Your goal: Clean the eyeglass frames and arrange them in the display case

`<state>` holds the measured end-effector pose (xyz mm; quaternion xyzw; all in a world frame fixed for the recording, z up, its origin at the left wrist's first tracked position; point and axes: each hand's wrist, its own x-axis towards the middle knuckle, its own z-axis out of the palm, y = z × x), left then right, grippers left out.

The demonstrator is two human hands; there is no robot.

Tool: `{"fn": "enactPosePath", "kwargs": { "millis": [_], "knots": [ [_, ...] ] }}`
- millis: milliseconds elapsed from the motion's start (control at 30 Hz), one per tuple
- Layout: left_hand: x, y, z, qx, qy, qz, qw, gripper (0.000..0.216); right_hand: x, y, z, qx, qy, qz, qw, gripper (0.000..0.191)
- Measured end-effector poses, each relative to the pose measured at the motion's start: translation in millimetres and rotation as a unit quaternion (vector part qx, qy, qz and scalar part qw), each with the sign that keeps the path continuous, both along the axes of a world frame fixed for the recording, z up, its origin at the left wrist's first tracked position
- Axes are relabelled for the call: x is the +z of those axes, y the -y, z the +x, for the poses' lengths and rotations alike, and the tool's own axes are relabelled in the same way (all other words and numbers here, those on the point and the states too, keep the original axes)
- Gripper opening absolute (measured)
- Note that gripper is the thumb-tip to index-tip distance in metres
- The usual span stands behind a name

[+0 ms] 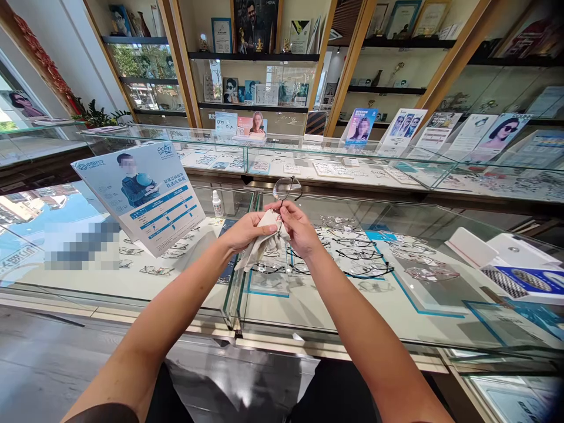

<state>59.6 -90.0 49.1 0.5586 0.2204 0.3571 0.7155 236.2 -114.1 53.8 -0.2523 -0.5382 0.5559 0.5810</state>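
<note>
The word "HOYA" stands in pale capitals at the top right corner of a dark poster point(264, 44) on the far shelves. At left, a folded blue-and-white card point(145, 194) bears Chinese lettering too small to read surely; print on a small white bottle point(217, 204) is illegible.

Wooden posts point(453, 59) divide tall shelves point(253, 57) with dark boards and cream backs. A white wall point(79, 47) stands at left, near a window point(6, 76) and a leafy plant point(99, 114). Behind the glass counter point(330, 311) runs 1 more glass display case point(282, 151). Bright light patches the grey floor point(57, 352).
</note>
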Motion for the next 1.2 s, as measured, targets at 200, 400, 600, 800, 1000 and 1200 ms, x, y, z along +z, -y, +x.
{"fn": "enactPosePath", "kwargs": {
  "millis": [200, 400, 600, 800, 1000, 1200],
  "knots": [
    [-6.5, -3, 5, 0.001, -0.016, -0.014, 1.000, 0.064, -3.5, -3, 3, -0.010, -0.007, 0.005, 1.000, 0.039],
    [-3.8, 2, 7, 0.008, 0.028, -0.015, 0.999, 0.063, -5.1, -4, 2, -0.007, -0.003, 0.018, 1.000, 0.040],
    [-3.1, 6, 10, 0.046, 0.039, 0.002, 0.998, 0.060, -3.4, -3, 3, -0.009, -0.002, 0.008, 1.000, 0.038],
    [-0.7, 8, 12, 0.082, 0.033, 0.038, 0.995, 0.058, -1.7, -1, 4, -0.014, 0.039, 0.039, 0.998, 0.046],
    [1.2, 8, 11, 0.114, 0.006, 0.077, 0.991, 0.059, -9.9, -4, 4, -0.024, 0.077, 0.086, 0.993, 0.043],
    [0.3, 6, 13, 0.147, 0.005, 0.098, 0.984, 0.062, -12.5, -4, 3, -0.033, 0.118, 0.101, 0.987, 0.054]
  ]
}}
